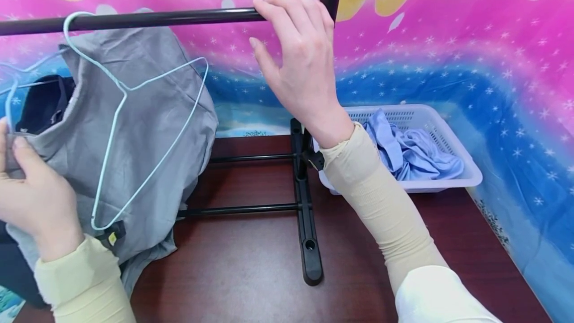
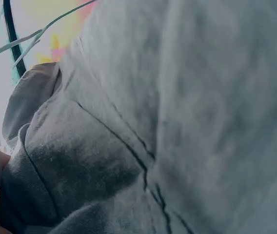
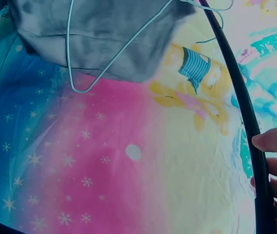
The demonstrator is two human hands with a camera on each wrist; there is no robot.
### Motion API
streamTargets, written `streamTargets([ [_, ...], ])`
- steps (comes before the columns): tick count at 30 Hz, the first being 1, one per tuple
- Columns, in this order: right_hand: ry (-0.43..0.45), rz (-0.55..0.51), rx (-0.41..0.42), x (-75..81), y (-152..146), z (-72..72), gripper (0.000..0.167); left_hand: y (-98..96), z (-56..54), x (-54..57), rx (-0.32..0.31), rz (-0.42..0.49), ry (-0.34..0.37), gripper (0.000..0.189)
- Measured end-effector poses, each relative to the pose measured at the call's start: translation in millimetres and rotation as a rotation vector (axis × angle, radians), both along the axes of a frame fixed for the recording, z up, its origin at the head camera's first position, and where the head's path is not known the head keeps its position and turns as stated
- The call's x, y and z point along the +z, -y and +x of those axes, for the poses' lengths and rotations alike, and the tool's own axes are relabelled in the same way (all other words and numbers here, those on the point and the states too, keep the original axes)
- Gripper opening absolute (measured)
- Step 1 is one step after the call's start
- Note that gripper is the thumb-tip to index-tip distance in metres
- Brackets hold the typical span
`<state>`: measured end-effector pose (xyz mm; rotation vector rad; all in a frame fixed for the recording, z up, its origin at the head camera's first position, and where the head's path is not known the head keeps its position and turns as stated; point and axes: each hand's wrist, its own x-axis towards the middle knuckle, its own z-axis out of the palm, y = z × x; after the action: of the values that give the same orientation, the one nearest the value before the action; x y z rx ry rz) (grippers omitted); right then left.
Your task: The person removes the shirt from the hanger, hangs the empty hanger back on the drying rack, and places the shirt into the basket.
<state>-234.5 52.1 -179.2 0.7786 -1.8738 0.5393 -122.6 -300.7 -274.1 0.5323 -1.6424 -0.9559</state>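
Note:
On the left a grey garment (image 1: pixel 148 108) hangs in folds below the black rail (image 1: pixel 179 17). Its banded opening shows a dark inside. My left hand (image 1: pixel 40 193) pinches the edge of this opening between thumb and fingers, beside a second pale blue hanger (image 1: pixel 10 98). In front of the cloth, a pale blue wire hanger (image 1: pixel 122 88) hooks over the rail with nothing on it. My right hand (image 1: pixel 300 54) grips the rail near its right end, fingers over the top; the right wrist view shows fingertips against the rail (image 3: pixel 243 105). Grey cloth (image 2: pixel 99 161) fills most of the left wrist view.
A white plastic basket (image 1: pixel 471 176) with crumpled blue cloth (image 1: pixel 412 148) stands at the right on the dark red table (image 1: pixel 242 263). The rack's black foot (image 1: pixel 309 243) and lower bars rest on the table. A colourful patterned backdrop (image 1: pixel 448 34) hangs behind.

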Motion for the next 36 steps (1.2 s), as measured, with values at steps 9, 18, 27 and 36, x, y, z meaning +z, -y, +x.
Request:
streamTargets([
  [9,0.003,-0.005,0.002,-0.6,1,-1.3,0.047,-1.4,6.6,-9.1,0.007,-0.008,0.043,0.032],
  [18,-0.008,0.007,-0.010,-1.1,1,-1.4,0.049,8.9,6.7,-21.8,-0.085,-0.036,0.029,0.032],
  [27,-0.010,0.015,-0.019,-1.2,0,-2.1,0.049,33.0,-4.1,-52.9,-0.269,0.044,0.157,0.029],
  [36,-0.025,0.019,-0.017,-1.2,-1,-3.2,0.049,46.4,-18.1,-82.9,-0.412,0.229,0.391,0.035],
])
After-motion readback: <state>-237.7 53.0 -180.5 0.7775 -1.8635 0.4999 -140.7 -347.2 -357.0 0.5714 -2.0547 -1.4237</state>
